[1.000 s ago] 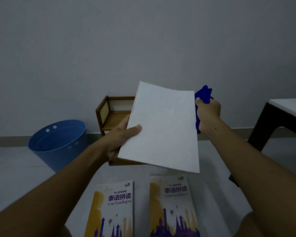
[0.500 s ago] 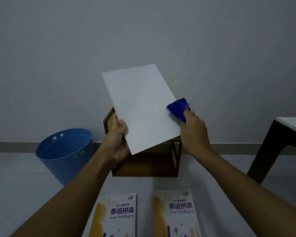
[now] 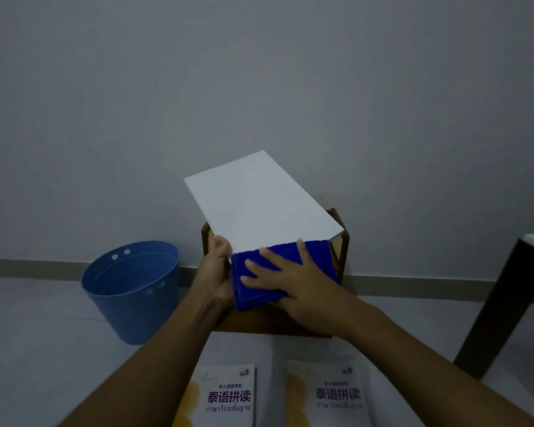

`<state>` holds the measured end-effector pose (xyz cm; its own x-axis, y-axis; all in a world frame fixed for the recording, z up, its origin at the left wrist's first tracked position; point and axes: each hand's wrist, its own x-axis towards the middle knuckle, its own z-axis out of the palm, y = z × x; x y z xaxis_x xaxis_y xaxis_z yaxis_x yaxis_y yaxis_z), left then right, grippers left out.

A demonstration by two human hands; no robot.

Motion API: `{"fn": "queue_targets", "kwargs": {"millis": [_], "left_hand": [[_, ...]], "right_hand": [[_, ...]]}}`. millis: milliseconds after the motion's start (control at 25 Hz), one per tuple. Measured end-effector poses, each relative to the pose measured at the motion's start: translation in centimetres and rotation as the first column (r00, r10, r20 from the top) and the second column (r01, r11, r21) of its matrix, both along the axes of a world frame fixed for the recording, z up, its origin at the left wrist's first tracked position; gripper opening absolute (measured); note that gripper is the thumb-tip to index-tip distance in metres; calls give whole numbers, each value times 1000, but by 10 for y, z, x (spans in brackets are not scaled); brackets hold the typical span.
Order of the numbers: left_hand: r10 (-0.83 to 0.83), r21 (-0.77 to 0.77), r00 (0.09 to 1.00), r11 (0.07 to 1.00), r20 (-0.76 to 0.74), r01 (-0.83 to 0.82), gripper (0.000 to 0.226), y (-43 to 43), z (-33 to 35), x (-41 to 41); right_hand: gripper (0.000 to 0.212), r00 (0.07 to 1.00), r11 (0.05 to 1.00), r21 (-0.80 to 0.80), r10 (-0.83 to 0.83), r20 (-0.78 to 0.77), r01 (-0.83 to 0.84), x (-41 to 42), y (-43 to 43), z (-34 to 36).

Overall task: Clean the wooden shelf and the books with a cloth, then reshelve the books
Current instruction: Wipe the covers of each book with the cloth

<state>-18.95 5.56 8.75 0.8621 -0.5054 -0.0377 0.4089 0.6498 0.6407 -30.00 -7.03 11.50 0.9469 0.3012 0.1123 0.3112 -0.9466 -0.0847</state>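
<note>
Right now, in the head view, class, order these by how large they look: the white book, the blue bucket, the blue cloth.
1. white book and blue bucket: about alike; the book is held nearer the camera, so I won't rank them.
2. blue cloth: smallest, partly under the right hand.

Looks like a plain home room: bare grey wall [image 3: 259, 72], skirting [image 3: 413, 285], pale floor [image 3: 28, 334], blue bucket [image 3: 130, 315] lower left, small wooden shelf [image 3: 259, 326] centre.
</note>
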Motion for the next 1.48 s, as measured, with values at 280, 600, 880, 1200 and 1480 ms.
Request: {"fn": "queue_targets", "kwargs": {"millis": [280, 600, 880, 1200, 1480], "left_hand": [[-152, 93, 988, 984, -19, 153, 48, 1, 2, -3], [-227, 111, 958, 971, 176, 210, 57, 4, 4, 2], [-195, 277, 980, 945, 48, 175, 41, 5, 4, 1], [-176, 269, 984, 948, 9, 168, 37, 3, 8, 1], [-197, 367, 969, 921, 149, 131, 54, 2, 10, 4]], "right_hand": [[55, 991, 998, 4, -62, 120, 62, -1, -8, 8], [57, 745, 857, 358, -505, 435, 371, 19, -38, 28], [37, 487, 707, 610, -699, 524, 358, 27, -54, 43], [67, 972, 975, -100, -180, 153, 196, 24, 7, 3], [58, 899, 962, 137, -269, 346, 235, 34, -42, 21]]}}
